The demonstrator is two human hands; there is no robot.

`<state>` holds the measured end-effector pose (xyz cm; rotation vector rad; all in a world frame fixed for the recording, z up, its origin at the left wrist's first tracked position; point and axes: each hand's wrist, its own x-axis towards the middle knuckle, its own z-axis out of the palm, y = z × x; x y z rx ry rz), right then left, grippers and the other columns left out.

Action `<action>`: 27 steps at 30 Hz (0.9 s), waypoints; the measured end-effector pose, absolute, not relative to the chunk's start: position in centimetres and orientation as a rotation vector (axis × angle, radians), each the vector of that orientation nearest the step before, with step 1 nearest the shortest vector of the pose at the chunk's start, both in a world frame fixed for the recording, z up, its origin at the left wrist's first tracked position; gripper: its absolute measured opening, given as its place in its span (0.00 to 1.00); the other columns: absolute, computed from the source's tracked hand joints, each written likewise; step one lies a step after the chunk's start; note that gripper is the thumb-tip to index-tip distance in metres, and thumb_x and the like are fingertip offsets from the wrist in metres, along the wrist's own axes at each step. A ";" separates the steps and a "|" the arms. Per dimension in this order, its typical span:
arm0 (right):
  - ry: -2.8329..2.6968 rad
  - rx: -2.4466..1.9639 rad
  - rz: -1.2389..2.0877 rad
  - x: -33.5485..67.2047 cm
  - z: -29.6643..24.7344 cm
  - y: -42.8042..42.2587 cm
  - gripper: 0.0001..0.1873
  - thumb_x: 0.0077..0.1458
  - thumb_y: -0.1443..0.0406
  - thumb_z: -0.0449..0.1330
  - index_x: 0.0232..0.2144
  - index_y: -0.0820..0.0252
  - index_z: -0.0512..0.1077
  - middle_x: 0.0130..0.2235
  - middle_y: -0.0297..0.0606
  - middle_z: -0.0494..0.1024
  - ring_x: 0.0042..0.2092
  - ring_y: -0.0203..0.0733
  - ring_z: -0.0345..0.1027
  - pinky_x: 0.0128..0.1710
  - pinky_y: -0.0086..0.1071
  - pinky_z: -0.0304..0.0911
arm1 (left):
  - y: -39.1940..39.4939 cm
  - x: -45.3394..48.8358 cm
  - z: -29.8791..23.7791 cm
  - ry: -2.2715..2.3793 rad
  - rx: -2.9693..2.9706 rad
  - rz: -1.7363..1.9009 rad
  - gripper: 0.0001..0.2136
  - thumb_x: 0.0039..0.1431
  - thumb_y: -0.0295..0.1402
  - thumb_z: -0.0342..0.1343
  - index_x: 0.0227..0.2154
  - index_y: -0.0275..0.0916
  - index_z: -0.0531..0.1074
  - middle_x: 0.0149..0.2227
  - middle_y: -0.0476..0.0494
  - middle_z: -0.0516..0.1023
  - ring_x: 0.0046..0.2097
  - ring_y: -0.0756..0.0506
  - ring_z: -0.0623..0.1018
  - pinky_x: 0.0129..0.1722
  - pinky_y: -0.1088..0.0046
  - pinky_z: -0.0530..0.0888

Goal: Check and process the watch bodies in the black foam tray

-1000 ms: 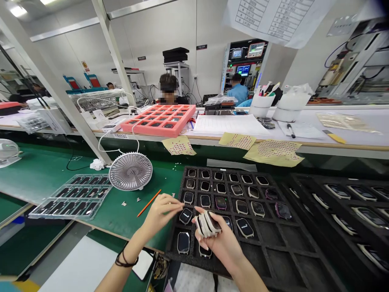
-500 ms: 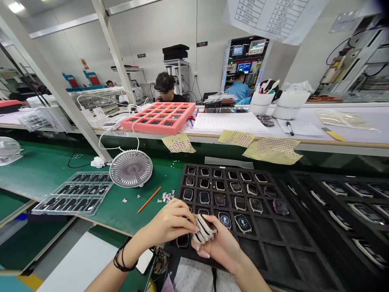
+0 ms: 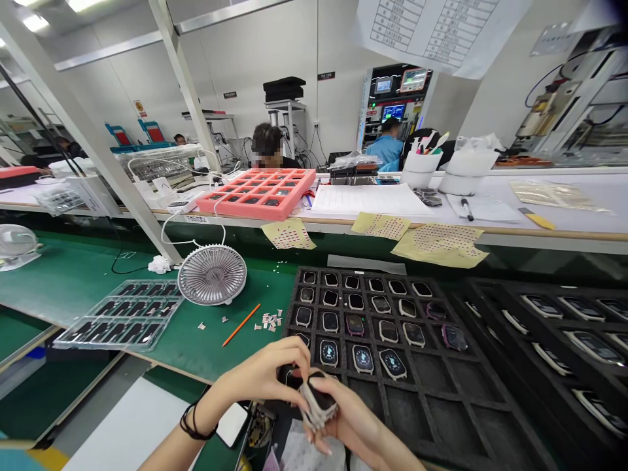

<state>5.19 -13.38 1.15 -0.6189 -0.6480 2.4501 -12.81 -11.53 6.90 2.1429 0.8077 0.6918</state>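
Note:
My right hand (image 3: 356, 415) is closed around a small stack of smartwatch bodies (image 3: 321, 400), slightly blurred. The thumb lies over the dark screen of the top one. My left hand (image 3: 275, 371), with black bands at the wrist, pinches the left side of the stack between thumb and fingers. Both hands are above the near left corner of a black foam tray (image 3: 451, 399). Rows of watches sit in its compartments, among them a lit watch (image 3: 329, 352) just beyond my fingers. A watch in the near left compartment is partly hidden by my left hand.
A second black tray (image 3: 534, 340) of watches stands at right. On the green bench are a round fan (image 3: 212, 275), an orange pencil (image 3: 241, 325), small paper labels (image 3: 271, 321) and a clear plastic tray (image 3: 120, 314). A pink foam tray (image 3: 255, 212) rests on the shelf.
Both hands have moved down and slightly left with the stack, uncovering a lit watch in the tray. My left thumb and fingers have spread wider around the stack's side.

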 end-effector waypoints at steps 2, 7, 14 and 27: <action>-0.659 -0.657 2.445 4.8 0.7 -14.1 0.16 0.48 0.57 0.61 0.37 0.60 0.68 0.24 0.31 0.74 0.19 0.37 0.69 0.13 0.24 0.53 | -11.9 -12.9 6.2 0.811 2.108 0.652 0.15 0.50 0.44 0.63 0.30 0.37 0.70 0.34 0.44 0.71 0.36 0.48 0.71 0.35 0.74 0.69; -0.549 -0.670 2.470 4.0 -0.5 -14.7 0.17 0.46 0.54 0.61 0.32 0.62 0.68 0.25 0.35 0.75 0.18 0.37 0.68 0.11 0.23 0.50 | -12.7 -13.1 4.3 0.907 2.103 0.657 0.15 0.51 0.43 0.62 0.32 0.37 0.67 0.33 0.46 0.70 0.34 0.48 0.70 0.34 0.74 0.68; -0.455 -0.635 2.391 4.6 -0.3 -13.6 0.24 0.49 0.55 0.60 0.45 0.63 0.68 0.31 0.41 0.78 0.21 0.38 0.69 0.14 0.25 0.51 | -9.0 -17.6 1.1 1.376 2.161 0.730 0.09 0.60 0.39 0.54 0.32 0.38 0.70 0.36 0.44 0.72 0.39 0.46 0.73 0.39 0.70 0.71; -0.481 -0.655 2.295 5.2 0.0 -13.0 0.25 0.49 0.55 0.60 0.47 0.64 0.67 0.31 0.41 0.76 0.21 0.38 0.68 0.15 0.26 0.51 | -6.6 -19.6 -2.0 1.720 2.325 0.526 0.06 0.59 0.28 0.49 0.27 0.38 0.68 0.32 0.46 0.70 0.38 0.44 0.72 0.44 0.63 0.71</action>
